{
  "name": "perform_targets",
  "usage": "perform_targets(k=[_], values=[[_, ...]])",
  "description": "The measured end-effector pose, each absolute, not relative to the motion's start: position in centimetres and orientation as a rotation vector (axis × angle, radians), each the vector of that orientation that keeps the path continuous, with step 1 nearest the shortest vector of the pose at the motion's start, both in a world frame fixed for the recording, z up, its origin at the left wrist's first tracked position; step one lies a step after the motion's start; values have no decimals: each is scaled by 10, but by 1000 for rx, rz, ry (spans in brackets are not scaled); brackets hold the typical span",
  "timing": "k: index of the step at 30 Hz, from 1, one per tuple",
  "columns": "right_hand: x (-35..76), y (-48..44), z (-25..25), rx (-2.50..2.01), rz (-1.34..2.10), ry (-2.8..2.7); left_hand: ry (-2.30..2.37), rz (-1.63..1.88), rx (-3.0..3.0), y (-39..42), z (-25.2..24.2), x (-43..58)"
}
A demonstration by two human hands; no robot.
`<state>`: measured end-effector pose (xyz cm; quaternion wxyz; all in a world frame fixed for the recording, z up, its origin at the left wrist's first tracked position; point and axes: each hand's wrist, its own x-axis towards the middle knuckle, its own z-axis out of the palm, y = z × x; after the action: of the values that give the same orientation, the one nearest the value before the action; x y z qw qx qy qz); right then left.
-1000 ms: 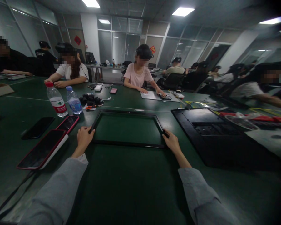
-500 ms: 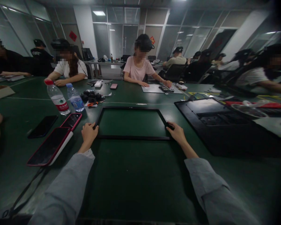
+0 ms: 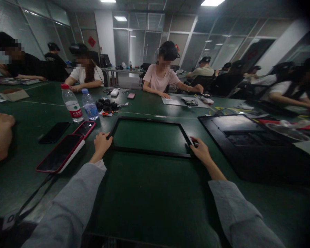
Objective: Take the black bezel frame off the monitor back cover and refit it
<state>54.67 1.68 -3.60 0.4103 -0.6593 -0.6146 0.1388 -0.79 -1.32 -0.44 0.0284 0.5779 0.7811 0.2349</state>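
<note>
A thin black rectangular frame (image 3: 150, 151) lies on or just above the green table (image 3: 144, 199), which shows through its opening. My left hand (image 3: 102, 144) is closed on the frame's left side, the thumb along its edge. At the opposite side my right hand (image 3: 200, 150) grips the frame near its right corner, fingers partly hidden behind the edge. To the right rests a large black panel (image 3: 237, 148) with a rectangular recess.
Phones (image 3: 59, 153) and two water bottles (image 3: 73, 105) stand or lie left of the frame, near black items with an orange-handled tool (image 3: 108, 112). Another person's hand (image 3: 0, 137) rests at the left edge. Across the table sits a person in pink (image 3: 161, 79).
The view has shifted, with the table items now further right and the frame slightly tilted in the picture. Both hands still hold the frame. The person opposite has raised a hand off the grey mat.
</note>
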Motion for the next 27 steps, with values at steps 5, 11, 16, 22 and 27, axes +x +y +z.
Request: perform_targets(k=[5,11,16,22,27], values=[[546,18,-39,-1632,319,-1548,2404,711,1768,-13,-3,-7],[542,16,-38,-1663,268,-1560,2408,740,1768,-13,-3,-6],[542,13,-38,-1655,241,-1577,2409,700,1797,-11,-7,-7],[541,14,-36,-1665,214,-1536,2303,789,1810,-18,0,4],[535,10,-28,-1672,214,-1454,1878,644,2099,-34,13,21]])
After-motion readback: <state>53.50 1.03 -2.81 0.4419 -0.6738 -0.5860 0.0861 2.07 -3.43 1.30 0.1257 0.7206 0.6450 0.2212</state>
